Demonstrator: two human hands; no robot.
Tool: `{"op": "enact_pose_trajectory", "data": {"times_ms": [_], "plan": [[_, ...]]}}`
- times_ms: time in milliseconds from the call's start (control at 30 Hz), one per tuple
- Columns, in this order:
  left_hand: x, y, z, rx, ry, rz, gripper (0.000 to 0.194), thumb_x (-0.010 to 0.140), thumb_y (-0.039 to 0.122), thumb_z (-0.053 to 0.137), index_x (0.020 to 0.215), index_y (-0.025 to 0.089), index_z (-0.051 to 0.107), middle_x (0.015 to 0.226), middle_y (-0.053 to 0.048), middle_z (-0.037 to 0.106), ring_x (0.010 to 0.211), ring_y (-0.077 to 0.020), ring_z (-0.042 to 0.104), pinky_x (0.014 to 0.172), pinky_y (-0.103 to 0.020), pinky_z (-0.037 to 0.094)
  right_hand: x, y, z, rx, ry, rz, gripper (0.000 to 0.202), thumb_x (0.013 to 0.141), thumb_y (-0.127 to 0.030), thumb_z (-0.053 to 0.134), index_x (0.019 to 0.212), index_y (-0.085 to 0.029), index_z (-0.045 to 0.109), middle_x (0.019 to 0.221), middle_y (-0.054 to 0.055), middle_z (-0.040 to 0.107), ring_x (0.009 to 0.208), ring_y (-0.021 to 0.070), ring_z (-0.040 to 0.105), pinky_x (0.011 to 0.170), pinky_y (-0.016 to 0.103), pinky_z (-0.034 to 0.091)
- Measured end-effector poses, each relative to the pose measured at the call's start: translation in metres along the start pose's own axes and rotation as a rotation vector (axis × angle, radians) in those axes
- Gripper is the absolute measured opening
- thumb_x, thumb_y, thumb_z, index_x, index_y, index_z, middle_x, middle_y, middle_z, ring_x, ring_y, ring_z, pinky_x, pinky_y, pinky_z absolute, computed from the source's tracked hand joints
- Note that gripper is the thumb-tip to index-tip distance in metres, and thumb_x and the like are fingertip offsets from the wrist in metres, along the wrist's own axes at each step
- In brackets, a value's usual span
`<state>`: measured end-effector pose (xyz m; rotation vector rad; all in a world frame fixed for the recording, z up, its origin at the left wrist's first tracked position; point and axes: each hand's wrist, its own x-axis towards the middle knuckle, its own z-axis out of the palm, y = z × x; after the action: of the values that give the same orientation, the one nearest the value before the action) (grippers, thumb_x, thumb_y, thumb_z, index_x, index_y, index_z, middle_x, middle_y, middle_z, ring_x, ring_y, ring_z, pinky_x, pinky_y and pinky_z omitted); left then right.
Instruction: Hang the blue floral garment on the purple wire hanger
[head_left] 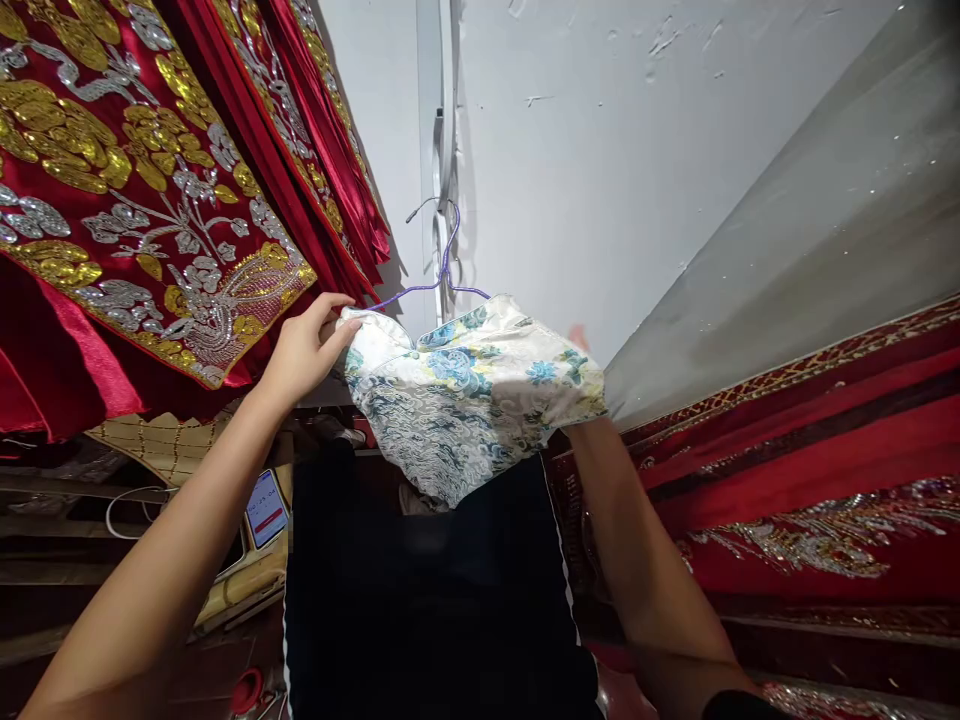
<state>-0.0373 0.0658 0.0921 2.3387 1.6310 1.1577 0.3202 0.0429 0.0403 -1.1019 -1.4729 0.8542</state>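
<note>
A white top (pixel 450 415) with blue flowers and a dark wave pattern hangs at the middle of the head view. It is on a purple wire hanger (pixel 444 280), whose hook rises in front of a pale upright strip. My left hand (pixel 307 348) pinches the top's left shoulder beside the hanger's end, thumb in front. The right forearm (pixel 622 500) goes up behind or into the top's right side. Cloth covers my right hand there, so its fingers are hidden.
Red garments with gold and silver sequins (pixel 150 180) hang at the upper left. More red embroidered cloth (pixel 817 530) lies along the right. A phone (pixel 266 508) with a lit timer rests at the lower left, near a white cable (pixel 112 520). A white wall (pixel 585 150) stands ahead.
</note>
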Motion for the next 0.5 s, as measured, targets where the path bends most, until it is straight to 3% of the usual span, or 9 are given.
{"op": "enact_pose_trajectory", "data": {"times_ms": [67,167,333,400,433,500], "plan": [[-0.001,-0.002,-0.003,0.018,0.000,-0.004,0.035,0.096,0.046,0.052,0.118,0.020,0.063,0.092,-0.003,0.069,0.080,-0.0180,0.061,0.076,-0.028,0.046,-0.001,-0.014,-0.018,0.039,-0.005,0.096,0.044,0.085,-0.063,0.065,0.095,-0.021,0.074,0.086,0.009,0.075,0.088,0.0301,0.072,0.070,0.039,0.058],[0.007,0.005,-0.004,0.043,0.068,0.040,0.032,0.098,0.045,0.049,0.113,0.021,0.065,0.101,-0.005,0.070,0.089,-0.0202,0.062,0.085,-0.033,0.049,-0.005,-0.038,-0.034,0.078,-0.026,0.215,0.036,0.082,-0.059,0.070,0.082,-0.023,0.073,0.070,0.007,0.071,0.067,0.0275,0.070,0.055,0.037,0.055],[0.021,0.042,-0.001,0.006,0.339,0.103,0.030,0.100,0.041,0.049,0.120,0.025,0.063,0.129,-0.010,0.060,0.123,-0.0256,0.054,0.106,-0.043,0.044,-0.018,-0.057,-0.033,0.144,0.180,0.138,0.033,0.086,-0.055,0.066,0.078,-0.023,0.070,0.062,0.004,0.064,0.058,0.0228,0.063,0.048,0.033,0.049],[0.019,0.061,0.002,-0.172,0.289,0.091,0.031,0.101,0.043,0.047,0.121,0.024,0.061,0.128,-0.010,0.061,0.121,-0.0245,0.057,0.104,-0.043,0.047,-0.033,-0.055,-0.027,0.193,0.191,0.131,0.031,0.086,-0.052,0.066,0.077,-0.022,0.068,0.059,0.002,0.061,0.051,0.0198,0.058,0.044,0.031,0.045],[0.016,0.071,0.003,-0.295,0.216,0.070,0.032,0.102,0.043,0.045,0.122,0.023,0.059,0.125,-0.010,0.063,0.116,-0.0237,0.060,0.101,-0.043,0.050,-0.043,-0.055,-0.022,0.200,0.130,0.116,0.030,0.087,-0.050,0.067,0.076,-0.022,0.066,0.058,0.001,0.059,0.049,0.0179,0.055,0.043,0.029,0.042],[0.008,0.090,0.006,-0.560,0.009,-0.022,0.036,0.103,0.044,0.041,0.127,0.021,0.054,0.119,-0.012,0.066,0.106,-0.0222,0.066,0.092,-0.043,0.055,-0.064,-0.057,-0.008,0.133,-0.121,0.030,0.027,0.088,-0.044,0.068,0.073,-0.021,0.065,0.059,-0.001,0.057,0.050,0.0152,0.052,0.046,0.028,0.041]]}}
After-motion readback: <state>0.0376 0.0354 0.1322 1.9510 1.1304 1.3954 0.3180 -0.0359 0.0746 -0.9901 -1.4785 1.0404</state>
